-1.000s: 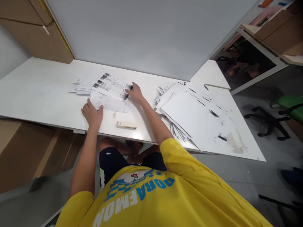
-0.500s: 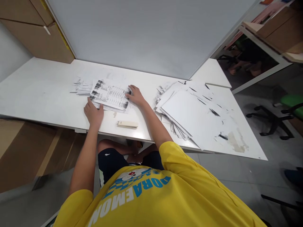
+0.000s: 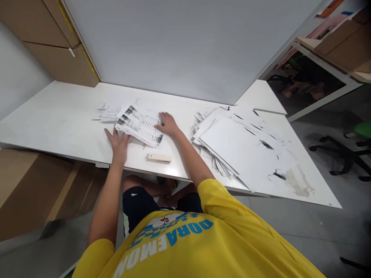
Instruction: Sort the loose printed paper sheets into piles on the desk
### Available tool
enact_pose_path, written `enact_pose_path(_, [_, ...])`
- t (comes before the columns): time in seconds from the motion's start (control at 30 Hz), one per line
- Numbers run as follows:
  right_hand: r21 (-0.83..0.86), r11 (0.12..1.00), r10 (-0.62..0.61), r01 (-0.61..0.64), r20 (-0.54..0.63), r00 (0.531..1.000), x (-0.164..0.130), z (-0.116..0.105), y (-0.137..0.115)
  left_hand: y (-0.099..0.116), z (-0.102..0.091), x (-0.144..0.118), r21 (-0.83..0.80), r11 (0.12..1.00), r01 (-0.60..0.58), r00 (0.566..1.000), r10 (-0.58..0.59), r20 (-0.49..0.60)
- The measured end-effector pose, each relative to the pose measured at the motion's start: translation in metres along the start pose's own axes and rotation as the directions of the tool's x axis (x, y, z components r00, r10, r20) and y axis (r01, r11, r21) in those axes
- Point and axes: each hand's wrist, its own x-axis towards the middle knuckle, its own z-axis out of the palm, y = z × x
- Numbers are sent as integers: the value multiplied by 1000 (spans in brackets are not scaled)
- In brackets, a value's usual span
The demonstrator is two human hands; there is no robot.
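Note:
A small stack of printed sheets [image 3: 140, 124], dark-smudged at both ends, lies tilted on the white table. At its lower left edge is my left hand [image 3: 118, 144], fingers spread, the tips at the paper's border. My right hand [image 3: 168, 124] rests at the stack's right end with its fingers stretched out and the thumb over the paper. Nearer the table's front edge, below the sheets, lies a cream stapler [image 3: 159, 158]. Behind the left end of the stack, a bunch of other papers [image 3: 106, 112] sits loosely fanned.
A large spread pile of white paper [image 3: 228, 141] covers the right part of the table [image 3: 58, 123]. Cardboard boxes stand at the back left [image 3: 65, 63] and below the table's left side [image 3: 29, 189]. A grey panel [image 3: 179, 46] rises behind the table.
The printed stack has turned clockwise, its right end now nearer me. My left hand's fingers have spread, and the thumb has left the paper's front edge. The camera view has shifted slightly.

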Motion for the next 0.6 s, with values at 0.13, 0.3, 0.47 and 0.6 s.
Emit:
enact_pose_path(0.13, [-60,998,-32,31,-7,999,-2,0,-7,-7,37,-4,-164,986,33,999,-33,4])
enact_pose_path(0.3, [-56,998,25,-29,-65,998,-5,-9,-17,-20,64,14,-165,971,172,974,-192,-120])
enact_pose_path(0.47, [101,987,140,-124,-174,975,-1,-10,-13,-36,57,39,-87,984,158,954,-175,-244])
enact_pose_path(0.6, [402,914,132,-43,-195,972,1,-14,-9,-30,49,49,-12,996,93,977,-94,-189])
